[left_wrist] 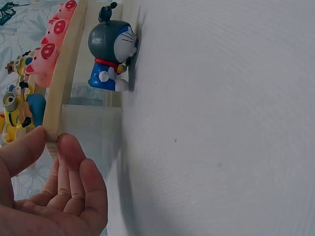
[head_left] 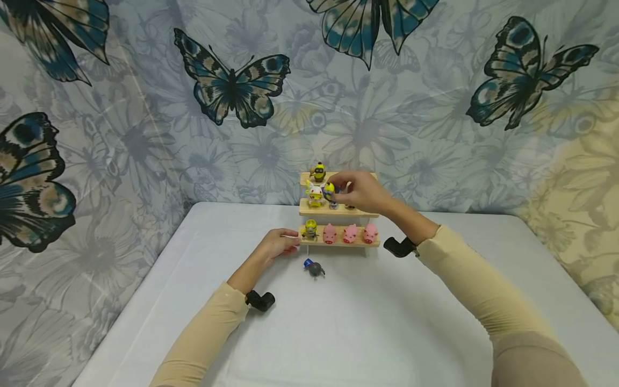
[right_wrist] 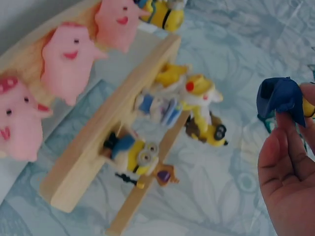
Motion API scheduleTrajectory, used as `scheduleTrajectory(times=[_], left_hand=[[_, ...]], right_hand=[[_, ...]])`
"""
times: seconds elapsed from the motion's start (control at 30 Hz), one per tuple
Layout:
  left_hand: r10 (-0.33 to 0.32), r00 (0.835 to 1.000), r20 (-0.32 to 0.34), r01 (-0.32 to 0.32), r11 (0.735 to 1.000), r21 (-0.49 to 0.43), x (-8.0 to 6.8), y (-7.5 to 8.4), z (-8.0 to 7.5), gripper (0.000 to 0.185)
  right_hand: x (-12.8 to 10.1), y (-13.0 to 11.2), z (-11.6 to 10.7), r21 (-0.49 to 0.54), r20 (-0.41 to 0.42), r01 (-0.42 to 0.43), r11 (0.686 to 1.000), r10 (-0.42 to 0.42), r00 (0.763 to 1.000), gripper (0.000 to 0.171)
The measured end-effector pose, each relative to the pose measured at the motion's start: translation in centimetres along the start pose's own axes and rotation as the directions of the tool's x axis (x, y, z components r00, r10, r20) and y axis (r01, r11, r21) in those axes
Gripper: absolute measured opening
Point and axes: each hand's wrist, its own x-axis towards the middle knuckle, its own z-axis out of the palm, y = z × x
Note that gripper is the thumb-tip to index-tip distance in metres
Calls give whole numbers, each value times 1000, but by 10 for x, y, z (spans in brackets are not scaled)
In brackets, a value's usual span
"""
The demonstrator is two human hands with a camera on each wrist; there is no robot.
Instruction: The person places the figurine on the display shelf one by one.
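Right hand (head_left: 360, 192) pinching half-hidden minion figure (head_left: 329, 190), left hand (head_left: 278, 244) relaxed, touching wooden shelf (head_left: 338, 212) end

pink pigs (head_left: 350, 233), butterfly-patterned backdrop (head_left: 232, 86)

The left hand (left_wrist: 49, 196) touches the wooden shelf's (left_wrist: 61, 88) end, near a blue cat figure (left_wrist: 112, 54) on the table (left_wrist: 221, 123).
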Motion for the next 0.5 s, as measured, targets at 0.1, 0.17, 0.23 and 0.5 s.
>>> scheduleTrajectory(times=[0.1,0.17,0.23,0.5], left_hand=[[-2,1000,1,2,1000,-6,1,1,-1,35],[-2,1000,-1,2,1000,-9,1,1,-1,35],[-1,1000,-4,1,1000,-11,2,1,-1,35],[-15,1000,-3,15,1000,-16,2,0,-1,34]], right_hand=[[7,5,-8,-14,5,-45,999,45,999,34],[13,8,-13,-11,15,-77,997,77,997,35],[18,12,-17,-17,21,-103,995,103,994,36],[37,33,-24,-35,11,-179,983,180,984,39]])
